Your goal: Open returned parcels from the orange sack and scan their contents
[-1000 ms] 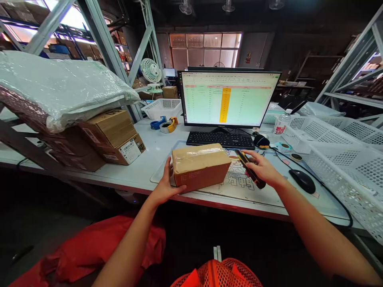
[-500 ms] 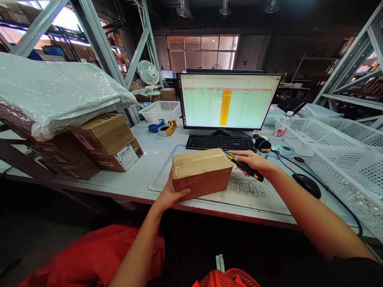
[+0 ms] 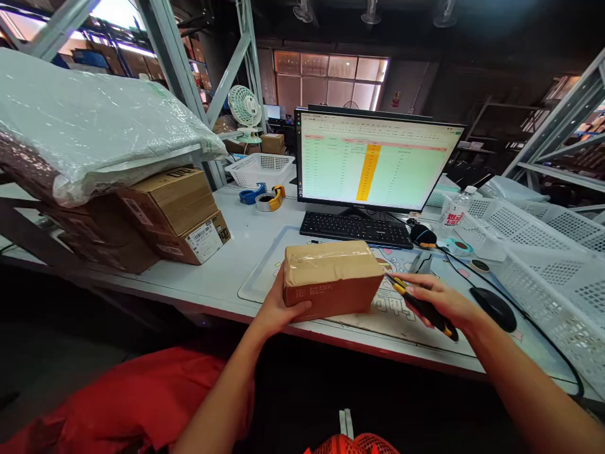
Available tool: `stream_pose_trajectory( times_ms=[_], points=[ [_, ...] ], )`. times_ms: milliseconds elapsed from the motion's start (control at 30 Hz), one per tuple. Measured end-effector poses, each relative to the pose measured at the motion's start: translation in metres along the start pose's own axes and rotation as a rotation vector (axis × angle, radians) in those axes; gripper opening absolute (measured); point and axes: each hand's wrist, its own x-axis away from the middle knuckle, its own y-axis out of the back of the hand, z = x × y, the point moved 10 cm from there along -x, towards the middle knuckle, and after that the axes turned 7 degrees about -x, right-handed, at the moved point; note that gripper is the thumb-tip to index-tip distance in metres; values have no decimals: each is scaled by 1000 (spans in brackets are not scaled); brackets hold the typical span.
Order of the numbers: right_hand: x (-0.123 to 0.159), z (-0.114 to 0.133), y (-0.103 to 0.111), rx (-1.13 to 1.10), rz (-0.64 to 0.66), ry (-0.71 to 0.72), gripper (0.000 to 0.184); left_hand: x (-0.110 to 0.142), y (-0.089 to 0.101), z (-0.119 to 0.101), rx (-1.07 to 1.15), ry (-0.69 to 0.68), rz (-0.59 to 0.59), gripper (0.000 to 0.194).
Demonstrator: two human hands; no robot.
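A brown cardboard box (image 3: 333, 296) with clear tape along its top is held at its left end by my left hand (image 3: 278, 309), the thumb lying across the front face. The box is over the front part of the desk mat (image 3: 397, 318). My right hand (image 3: 439, 299) is closed around a black and yellow utility knife (image 3: 425, 309). Its tip is at the right end of the box, by the top edge; whether the blade touches the cardboard I cannot tell.
Behind the box stand a keyboard (image 3: 354, 229) and a monitor (image 3: 378, 164). Stacked cartons (image 3: 174, 214) under a white plastic-wrapped package (image 3: 108, 126) fill the left. Tape dispensers (image 3: 269, 199) lie near a white basket (image 3: 259, 169). A mouse (image 3: 494, 309) and white crates (image 3: 553, 277) are at right.
My right hand has drawn the knife right and down, from the top edge toward the box's right end. The whole view has shifted slightly, and my left hand still grips the box.
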Motion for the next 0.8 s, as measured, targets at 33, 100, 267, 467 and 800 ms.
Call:
stream_pose_trajectory(
  times_ms=[33, 100, 267, 467, 800],
  points=[
    [6, -5, -1, 32, 11, -13, 84, -1, 2, -3, -9, -18, -25, 129],
    [15, -7, 13, 130, -56, 7, 82, -2, 3, -6, -18, -43, -31, 130],
    [31, 56, 81, 579, -494, 301, 64, -6, 0, 0, 86, -50, 162, 131],
    [-14, 159, -44, 1219, -257, 436, 38, -6, -2, -4, 113, -69, 249, 122],
    [-72, 184, -200, 1742, 14, 427, 24, -3, -6, -10, 105, -59, 286, 128]
  ],
)
